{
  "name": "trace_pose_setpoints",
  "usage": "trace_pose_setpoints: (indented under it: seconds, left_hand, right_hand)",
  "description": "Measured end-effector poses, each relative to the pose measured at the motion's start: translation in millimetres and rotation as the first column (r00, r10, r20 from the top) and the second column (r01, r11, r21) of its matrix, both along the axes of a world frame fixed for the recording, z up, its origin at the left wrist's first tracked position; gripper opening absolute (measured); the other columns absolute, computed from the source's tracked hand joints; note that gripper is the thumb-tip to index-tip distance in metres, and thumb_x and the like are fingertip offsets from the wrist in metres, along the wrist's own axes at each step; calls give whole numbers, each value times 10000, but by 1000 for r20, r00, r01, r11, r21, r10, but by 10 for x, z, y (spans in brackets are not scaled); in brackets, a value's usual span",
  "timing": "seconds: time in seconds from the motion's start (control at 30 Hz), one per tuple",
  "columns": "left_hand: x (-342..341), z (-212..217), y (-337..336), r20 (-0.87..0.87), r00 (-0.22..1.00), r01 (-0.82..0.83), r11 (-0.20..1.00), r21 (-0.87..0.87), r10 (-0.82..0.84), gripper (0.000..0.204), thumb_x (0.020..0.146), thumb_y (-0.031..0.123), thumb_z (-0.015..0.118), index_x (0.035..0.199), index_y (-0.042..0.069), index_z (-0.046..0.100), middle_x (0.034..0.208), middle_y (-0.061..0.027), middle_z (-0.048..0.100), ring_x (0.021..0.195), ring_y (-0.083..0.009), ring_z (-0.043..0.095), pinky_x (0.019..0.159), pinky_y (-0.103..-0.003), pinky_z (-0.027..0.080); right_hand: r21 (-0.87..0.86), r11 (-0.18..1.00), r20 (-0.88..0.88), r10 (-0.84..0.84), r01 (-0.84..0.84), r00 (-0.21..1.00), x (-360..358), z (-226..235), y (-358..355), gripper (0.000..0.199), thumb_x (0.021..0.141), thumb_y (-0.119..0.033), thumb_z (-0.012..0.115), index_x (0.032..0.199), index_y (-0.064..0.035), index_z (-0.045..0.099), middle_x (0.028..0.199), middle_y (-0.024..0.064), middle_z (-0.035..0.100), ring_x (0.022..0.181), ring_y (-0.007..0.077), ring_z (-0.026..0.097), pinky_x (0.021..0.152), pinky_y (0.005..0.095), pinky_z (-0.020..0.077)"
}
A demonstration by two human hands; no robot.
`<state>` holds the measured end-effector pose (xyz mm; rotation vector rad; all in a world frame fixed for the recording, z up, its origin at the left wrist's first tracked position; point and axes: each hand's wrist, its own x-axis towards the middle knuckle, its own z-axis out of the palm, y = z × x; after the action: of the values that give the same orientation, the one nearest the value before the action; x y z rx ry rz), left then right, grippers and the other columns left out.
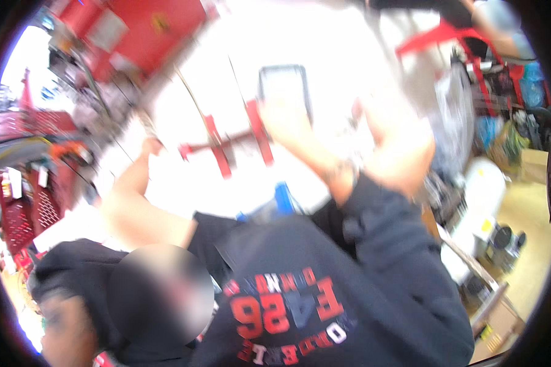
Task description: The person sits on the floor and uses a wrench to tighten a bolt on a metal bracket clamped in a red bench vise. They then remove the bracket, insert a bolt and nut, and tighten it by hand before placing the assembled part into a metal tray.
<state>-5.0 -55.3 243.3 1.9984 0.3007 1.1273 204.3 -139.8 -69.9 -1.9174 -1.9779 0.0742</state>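
The picture is smeared by motion. My right hand [284, 121], at the end of a dark sleeve with a band at the wrist, is closed round the lower part of a phone [288, 85] with a dark rim and pale face. Left of it, a red metal frame [223, 150] of two bars and a crosspiece lies over the white surface; thin rods stretch away from it. My bare knees are bent to both sides. I cannot pick out my left hand; a patch of skin [67, 330] and dark cloth at the lower left cannot be assigned.
A large red panel [134, 37] stands at the far left, with perforated red racks [33, 214] nearer. A blue object [283, 199] lies between my legs. Another person's arm [496, 30] shows at far right, near red furniture, plastic bags and a white cylinder [480, 196].
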Motion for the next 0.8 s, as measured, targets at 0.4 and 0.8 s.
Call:
trace_pose_setpoints:
  seconds: [0.4,0.8]
  left_hand:
    - [171,794,-681,90,990,130,967,-217,-112,200,970,238,522,811,147,603,807,-33,711,779,-213,672,838,-439,501]
    - [271,-1760,90,-719,694,-130,977,-168,-31,285,928,164,502,1058,-58,626,1027,-279,632,961,-430,624,846,-464,506]
  right_hand:
    - [-557,825,135,203,-95,970,134,488,156,151,774,-139,641,903,-102,710,883,129,726,931,285,694,1030,484,417]
    - [-263,963,95,85,-57,992,149,469,262,135,801,-146,630,927,-105,658,883,83,673,904,276,670,801,445,470]
